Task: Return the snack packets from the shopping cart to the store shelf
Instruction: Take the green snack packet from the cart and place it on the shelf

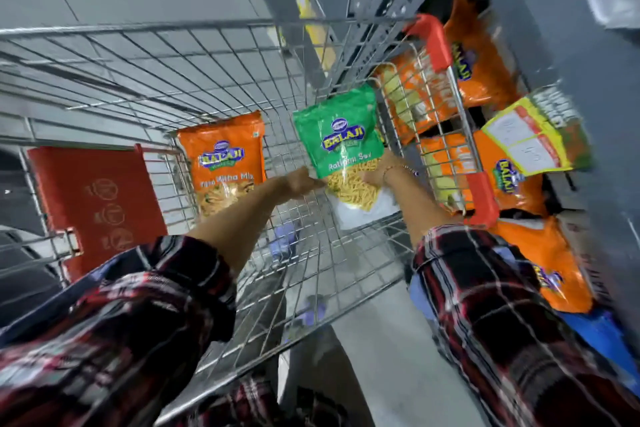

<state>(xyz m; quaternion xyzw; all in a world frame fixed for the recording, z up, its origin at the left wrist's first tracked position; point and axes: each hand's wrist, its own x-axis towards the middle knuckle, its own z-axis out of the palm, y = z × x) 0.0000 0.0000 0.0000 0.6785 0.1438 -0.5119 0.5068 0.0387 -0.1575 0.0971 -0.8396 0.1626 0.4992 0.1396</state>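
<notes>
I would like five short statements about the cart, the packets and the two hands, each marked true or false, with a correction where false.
1. Both hands hold the green packet. True: the left hand grips its left edge, the right hand its right side.
2. The orange packet in the cart is being held. False: no hand touches it.
3. Orange packets lie on the shelf to the right of the cart. True.
4. The green packet is already on the shelf. False: it is above the cart's basket.
5. The person's sleeves are plain white. False: the sleeves are dark plaid.
</notes>
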